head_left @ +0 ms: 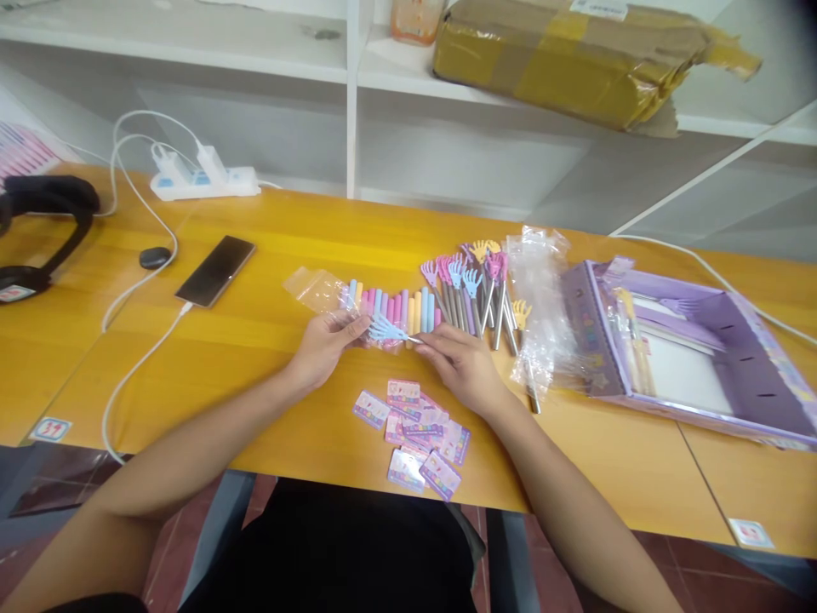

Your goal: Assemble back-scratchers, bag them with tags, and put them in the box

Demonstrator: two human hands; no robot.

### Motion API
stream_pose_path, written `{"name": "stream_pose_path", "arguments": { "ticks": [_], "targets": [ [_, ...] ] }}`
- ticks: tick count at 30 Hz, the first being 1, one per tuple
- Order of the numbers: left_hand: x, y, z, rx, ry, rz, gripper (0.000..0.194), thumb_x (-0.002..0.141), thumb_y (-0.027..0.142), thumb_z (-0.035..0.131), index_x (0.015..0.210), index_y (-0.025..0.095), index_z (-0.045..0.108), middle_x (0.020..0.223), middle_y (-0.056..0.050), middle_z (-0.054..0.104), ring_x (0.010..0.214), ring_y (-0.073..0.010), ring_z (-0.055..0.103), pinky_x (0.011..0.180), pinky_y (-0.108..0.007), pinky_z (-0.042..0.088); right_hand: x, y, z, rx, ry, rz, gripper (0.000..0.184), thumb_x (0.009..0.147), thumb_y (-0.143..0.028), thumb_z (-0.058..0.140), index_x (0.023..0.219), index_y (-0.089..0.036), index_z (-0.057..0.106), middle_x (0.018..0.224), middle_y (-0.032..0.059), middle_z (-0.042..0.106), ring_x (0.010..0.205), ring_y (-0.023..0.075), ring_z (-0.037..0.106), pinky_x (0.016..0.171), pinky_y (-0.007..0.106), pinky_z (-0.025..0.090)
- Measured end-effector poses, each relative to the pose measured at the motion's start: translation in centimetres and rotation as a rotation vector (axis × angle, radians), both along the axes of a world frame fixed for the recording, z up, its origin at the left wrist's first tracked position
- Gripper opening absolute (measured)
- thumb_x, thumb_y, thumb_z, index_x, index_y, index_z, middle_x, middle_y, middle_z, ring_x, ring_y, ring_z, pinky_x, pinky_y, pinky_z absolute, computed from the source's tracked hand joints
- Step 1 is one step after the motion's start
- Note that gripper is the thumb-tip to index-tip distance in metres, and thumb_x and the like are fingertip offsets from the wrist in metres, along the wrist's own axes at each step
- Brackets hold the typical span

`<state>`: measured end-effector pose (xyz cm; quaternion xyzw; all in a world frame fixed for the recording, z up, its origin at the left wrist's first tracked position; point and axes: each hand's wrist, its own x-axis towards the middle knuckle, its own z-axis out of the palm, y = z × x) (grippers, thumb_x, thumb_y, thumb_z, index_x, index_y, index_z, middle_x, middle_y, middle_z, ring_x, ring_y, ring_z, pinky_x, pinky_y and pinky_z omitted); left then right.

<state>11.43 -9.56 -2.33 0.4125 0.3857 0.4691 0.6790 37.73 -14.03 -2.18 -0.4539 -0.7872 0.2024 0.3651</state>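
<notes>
Black headphones (86,243) were seen at the far left, their white label too small to read. Beside the front edge of the worktop (281,226), a number sticker (51,428) was blurred; further back, a white power strip (204,180) and a corded phone (215,271) were placed. A clear bag (316,288) was partly covered by the left grip (319,351), whose thumb and fingers were drawn close at the tips of a blue claw (386,329); what they pinched could not be told. Pastel tubes (418,308) were partly hidden behind the claw, and printed cards (405,470), illegible, were scattered in front. The claw's thin shaft was pinched by the right grip (469,368). Beyond it, coloured claws (457,271) were heaped, separated by crumpled plastic bags (536,298) from a lilac box (600,336). Above, a taped carton (555,55) was shelved, its label unreadable.
</notes>
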Motion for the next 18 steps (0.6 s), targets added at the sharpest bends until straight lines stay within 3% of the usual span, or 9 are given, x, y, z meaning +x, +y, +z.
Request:
{"name": "stream_pose_path", "arguments": {
  "ticks": [12,18],
  "targets": [
    [0.4,-0.3,0.5,-0.003,-0.010,0.049,0.045,0.067,0.053,0.103,0.085,0.017,0.084,0.088,-0.004,0.078,0.078,-0.0144,0.069,0.074,-0.027,0.058,-0.6,-0.2,-0.2,-0.032,0.012,0.072,0.029,0.113,-0.037,0.058,0.114,-0.023,0.082,0.087,0.0049,0.067,0.080,0.0193,0.066,0.074,0.035,0.054],
    [-0.6,0.7,1.2,0.078,-0.060,0.153,0.039,0.075,0.050,0.100,0.088,0.016,0.085,0.086,-0.005,0.078,0.071,-0.0113,0.066,0.065,-0.024,0.053,-0.1,0.1,0.0,-0.012,0.008,0.048,0.027,0.114,-0.035,0.058,0.114,-0.022,0.081,0.089,0.0052,0.070,0.082,0.0192,0.068,0.075,0.034,0.054]
  ]
}}
